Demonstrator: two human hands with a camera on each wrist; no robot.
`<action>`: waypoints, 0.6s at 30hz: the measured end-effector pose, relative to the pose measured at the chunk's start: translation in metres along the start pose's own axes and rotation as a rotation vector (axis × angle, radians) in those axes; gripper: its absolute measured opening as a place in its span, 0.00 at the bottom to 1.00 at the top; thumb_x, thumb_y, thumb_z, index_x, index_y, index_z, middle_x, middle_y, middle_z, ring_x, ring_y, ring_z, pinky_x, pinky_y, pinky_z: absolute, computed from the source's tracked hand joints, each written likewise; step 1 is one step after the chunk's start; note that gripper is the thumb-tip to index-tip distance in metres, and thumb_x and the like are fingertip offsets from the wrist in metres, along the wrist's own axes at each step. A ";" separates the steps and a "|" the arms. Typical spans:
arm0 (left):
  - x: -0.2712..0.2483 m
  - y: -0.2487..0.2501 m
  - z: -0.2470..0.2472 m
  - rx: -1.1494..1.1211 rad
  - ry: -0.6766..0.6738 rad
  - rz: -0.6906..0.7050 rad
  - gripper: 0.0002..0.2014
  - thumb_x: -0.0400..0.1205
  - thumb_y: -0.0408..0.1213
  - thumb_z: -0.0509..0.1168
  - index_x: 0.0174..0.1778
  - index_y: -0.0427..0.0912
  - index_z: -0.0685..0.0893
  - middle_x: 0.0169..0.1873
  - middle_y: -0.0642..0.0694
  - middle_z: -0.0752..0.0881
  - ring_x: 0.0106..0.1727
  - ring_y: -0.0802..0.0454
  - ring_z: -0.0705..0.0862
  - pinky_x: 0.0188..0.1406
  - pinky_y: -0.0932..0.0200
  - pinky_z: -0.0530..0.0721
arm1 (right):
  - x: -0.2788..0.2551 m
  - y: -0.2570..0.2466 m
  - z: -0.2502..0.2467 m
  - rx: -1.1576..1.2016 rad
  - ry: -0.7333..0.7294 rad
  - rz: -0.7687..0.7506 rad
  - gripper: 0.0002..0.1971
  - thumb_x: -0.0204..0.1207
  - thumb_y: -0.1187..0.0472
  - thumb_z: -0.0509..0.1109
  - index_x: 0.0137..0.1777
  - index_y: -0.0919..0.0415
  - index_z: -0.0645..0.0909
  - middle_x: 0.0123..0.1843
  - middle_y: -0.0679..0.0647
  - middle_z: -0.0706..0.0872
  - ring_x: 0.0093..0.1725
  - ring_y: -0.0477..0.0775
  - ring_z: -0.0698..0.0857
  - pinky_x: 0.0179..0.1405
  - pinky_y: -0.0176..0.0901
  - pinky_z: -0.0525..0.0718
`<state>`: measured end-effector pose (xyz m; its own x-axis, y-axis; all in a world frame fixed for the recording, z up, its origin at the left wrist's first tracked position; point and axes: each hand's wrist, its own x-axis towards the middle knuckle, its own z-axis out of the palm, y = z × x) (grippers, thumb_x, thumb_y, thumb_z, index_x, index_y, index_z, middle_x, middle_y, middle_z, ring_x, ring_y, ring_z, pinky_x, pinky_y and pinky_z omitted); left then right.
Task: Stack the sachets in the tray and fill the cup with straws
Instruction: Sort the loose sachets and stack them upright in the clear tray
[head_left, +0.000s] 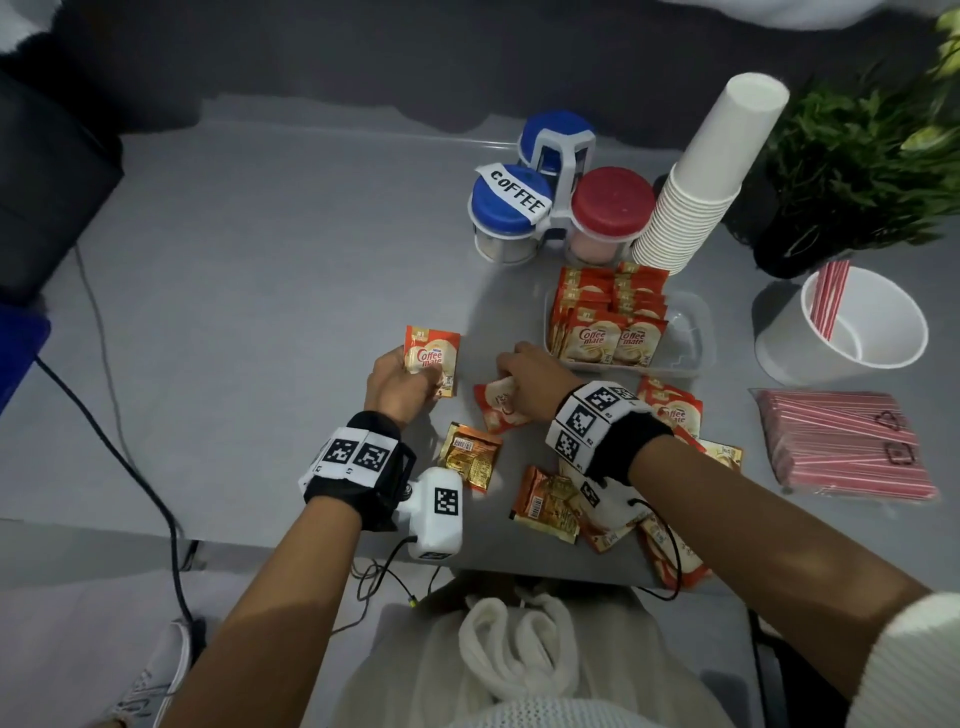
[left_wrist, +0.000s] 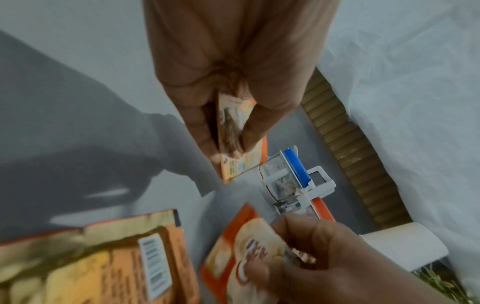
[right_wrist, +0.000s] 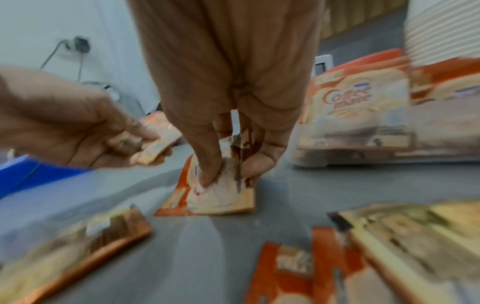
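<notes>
Loose sachets (head_left: 545, 504): scattered flat on the grey table (head_left: 260, 312) at lower centre of the head view, near the table's front edge, several back-side up with the barcode showing, long axes at mixed angles.
Left hand (head_left: 397, 387): centre of the head view, thumb and fingers pinching a Coffee mate sachet (head_left: 432, 358) by its lower part; the sachet stands upright above the fingers, long axis running toward the top of the frame, print facing the camera.
Right hand (head_left: 535, 382): just right of the left hand, fingertips curled down and pinching a second sachet (head_left: 496, 405). That packet lies under and to the left of the hand, tilted, its lower edge on the table in the right wrist view.
Tray (head_left: 693, 332): clear plastic, right of centre beyond the right hand, holding upright rows of sachets (head_left: 608, 312) with print facing the camera.
Straw pack (head_left: 841, 447): at the right edge, flat, straws running left to right.
Cup (head_left: 852, 332): white, above the pack, a few red-striped straws (head_left: 830, 299) leaning on its far rim.
Jar caddy (head_left: 558, 192): upper centre, blue and red lids, one labelled COFFEE.
Cup stack (head_left: 701, 182): leaning at upper right.
</notes>
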<state>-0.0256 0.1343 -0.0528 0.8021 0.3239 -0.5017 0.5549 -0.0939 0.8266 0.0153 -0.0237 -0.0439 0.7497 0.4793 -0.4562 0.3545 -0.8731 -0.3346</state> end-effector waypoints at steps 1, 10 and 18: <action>0.000 0.000 0.000 -0.009 0.004 -0.005 0.06 0.80 0.26 0.62 0.50 0.40 0.78 0.54 0.35 0.84 0.56 0.38 0.83 0.60 0.44 0.83 | -0.001 0.003 -0.003 0.033 0.026 0.010 0.15 0.74 0.66 0.68 0.60 0.67 0.77 0.63 0.64 0.77 0.62 0.63 0.78 0.57 0.48 0.76; -0.006 0.001 0.015 -0.144 -0.057 0.005 0.09 0.84 0.28 0.57 0.58 0.38 0.77 0.54 0.35 0.84 0.48 0.42 0.85 0.45 0.53 0.87 | -0.012 0.008 -0.021 0.729 0.265 0.111 0.11 0.78 0.64 0.66 0.44 0.73 0.85 0.34 0.59 0.85 0.32 0.49 0.78 0.35 0.37 0.73; -0.026 0.005 0.024 -0.365 -0.187 0.063 0.09 0.85 0.33 0.55 0.59 0.34 0.74 0.41 0.42 0.83 0.33 0.55 0.88 0.31 0.65 0.87 | -0.011 -0.009 -0.008 0.893 0.229 0.194 0.15 0.73 0.66 0.72 0.30 0.60 0.70 0.25 0.56 0.80 0.15 0.42 0.79 0.17 0.34 0.79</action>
<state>-0.0379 0.1032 -0.0416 0.8771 0.1486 -0.4568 0.4155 0.2425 0.8767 0.0085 -0.0223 -0.0293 0.8760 0.2209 -0.4288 -0.2766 -0.4984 -0.8216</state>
